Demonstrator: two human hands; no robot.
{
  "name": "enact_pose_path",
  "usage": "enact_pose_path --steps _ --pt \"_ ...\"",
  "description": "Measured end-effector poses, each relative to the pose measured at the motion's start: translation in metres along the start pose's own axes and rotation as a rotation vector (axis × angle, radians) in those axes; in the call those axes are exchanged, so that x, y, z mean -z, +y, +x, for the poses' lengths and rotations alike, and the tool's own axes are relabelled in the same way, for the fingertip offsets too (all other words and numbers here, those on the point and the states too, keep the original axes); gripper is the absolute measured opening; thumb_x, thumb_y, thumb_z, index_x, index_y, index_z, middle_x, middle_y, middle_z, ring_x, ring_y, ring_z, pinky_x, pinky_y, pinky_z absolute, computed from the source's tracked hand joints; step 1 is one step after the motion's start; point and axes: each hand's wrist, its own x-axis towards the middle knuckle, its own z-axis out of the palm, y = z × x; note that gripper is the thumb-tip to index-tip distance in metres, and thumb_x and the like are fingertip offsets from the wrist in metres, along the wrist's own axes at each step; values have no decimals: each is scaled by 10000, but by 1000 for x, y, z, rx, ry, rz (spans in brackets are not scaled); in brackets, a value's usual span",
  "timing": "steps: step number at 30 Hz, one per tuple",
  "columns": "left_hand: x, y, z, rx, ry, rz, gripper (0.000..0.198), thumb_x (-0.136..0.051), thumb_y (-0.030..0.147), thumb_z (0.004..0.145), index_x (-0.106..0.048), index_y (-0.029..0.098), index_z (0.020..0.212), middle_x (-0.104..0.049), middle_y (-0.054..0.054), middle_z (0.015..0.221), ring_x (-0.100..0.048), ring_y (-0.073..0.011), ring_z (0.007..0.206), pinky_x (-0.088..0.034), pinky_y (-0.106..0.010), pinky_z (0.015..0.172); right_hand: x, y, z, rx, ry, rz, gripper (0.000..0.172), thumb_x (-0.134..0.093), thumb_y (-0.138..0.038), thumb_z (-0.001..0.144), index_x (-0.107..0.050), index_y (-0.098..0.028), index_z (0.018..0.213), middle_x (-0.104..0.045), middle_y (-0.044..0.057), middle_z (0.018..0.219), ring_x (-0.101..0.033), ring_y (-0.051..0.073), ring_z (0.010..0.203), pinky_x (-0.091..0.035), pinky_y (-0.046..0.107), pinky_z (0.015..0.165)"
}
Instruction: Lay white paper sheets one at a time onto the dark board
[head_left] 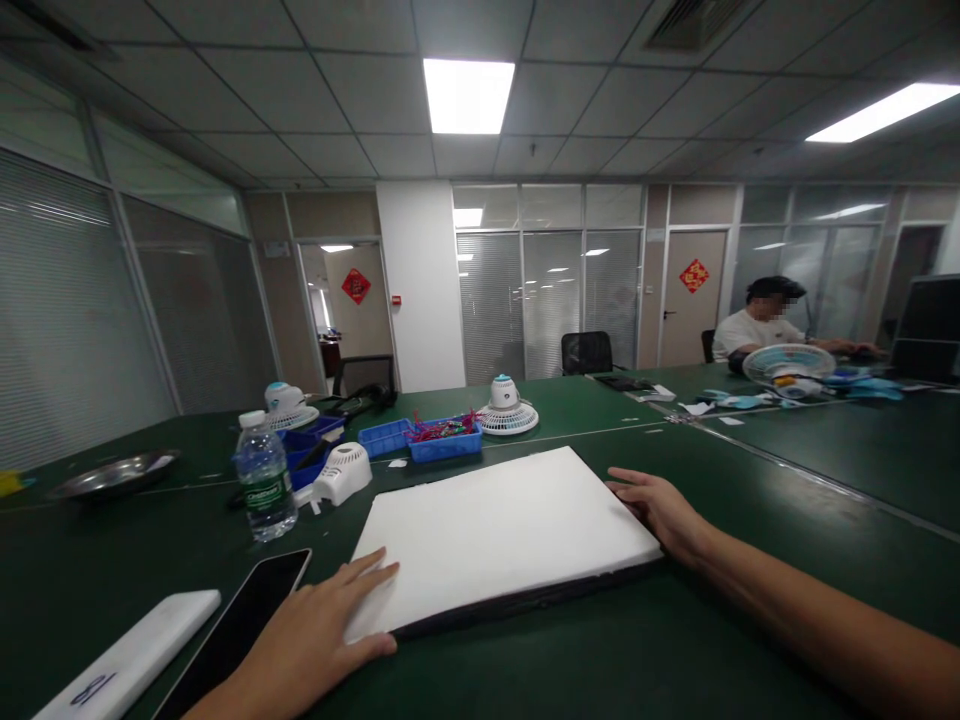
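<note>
A flat white rectangular sheet (502, 540) with a dark layer along its front edge, perhaps a sketch pad, lies on the green table (570, 650) before me. My left hand (322, 620) rests on its near left corner, fingers spread and the thumb out at the front edge. At the opposite side, my right hand (660, 505) is by the right edge with its fingers apart; the lower fingers are partly hidden. Just left of my left hand lie a black phone-like slab (244, 625) and a white power-bank-like block (142, 655) with a handwritten mark.
A water bottle (264, 485), a white plastic housing (346, 472) and a metal tray (116, 474) stand at the left. Behind the sheet are a blue bin (446, 448) of red wires and a small white fan (507, 408). A person (761, 330) sits at the far right.
</note>
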Motion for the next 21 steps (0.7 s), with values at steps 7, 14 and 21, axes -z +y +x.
enact_pose_path --steps 7,14,21 --pt "4 -2 1 -13 15 -43 802 -567 728 825 -347 399 1522 -345 -6 1615 -427 -342 1435 -385 -587 1135 13 -22 -3 21 31 212 795 -601 -169 747 -395 -181 1515 -494 140 1529 -665 280 1170 -612 373 814" --pt "-7 -7 6 -93 157 157 910 -695 713 739 -392 358 1520 -321 -57 1632 -366 -422 1449 -327 -634 1173 29 -36 -16 -79 37 109 811 -657 -147 652 -521 -226 1449 -394 171 1587 -703 318 1059 -580 319 608" --pt "-11 27 8 -810 859 334 283 -464 103 968 -688 222 1094 -759 -36 973 -702 -197 970 -558 -385 980 87 -14 -85 -212 -57 63 680 -752 -403 696 -617 -304 1354 -577 142 1448 -679 362 1136 -623 458 848"
